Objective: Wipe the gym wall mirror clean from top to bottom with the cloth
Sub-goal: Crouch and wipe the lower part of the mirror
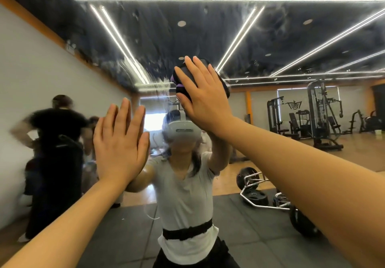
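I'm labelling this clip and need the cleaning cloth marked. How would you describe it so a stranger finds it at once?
Start at the big wall mirror, smeared with streaks near the top. Just above the middle, the right hand presses flat on a bunched dark cloth with purple folds. The left hand beside it lies bare on the glass.

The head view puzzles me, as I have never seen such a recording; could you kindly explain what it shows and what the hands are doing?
There is no robot here: the picture comes from a camera worn on a person's head, facing a gym wall mirror. So the figure in the white shirt is that person's own reflection. The right hand presses a dark cloth flat against the glass with straight fingers. The left hand is open and holds nothing; it seems to lean on the mirror. Smears and wet streaks show on the upper glass. The weight machines, the barbell and the blurred people at left are reflections too.
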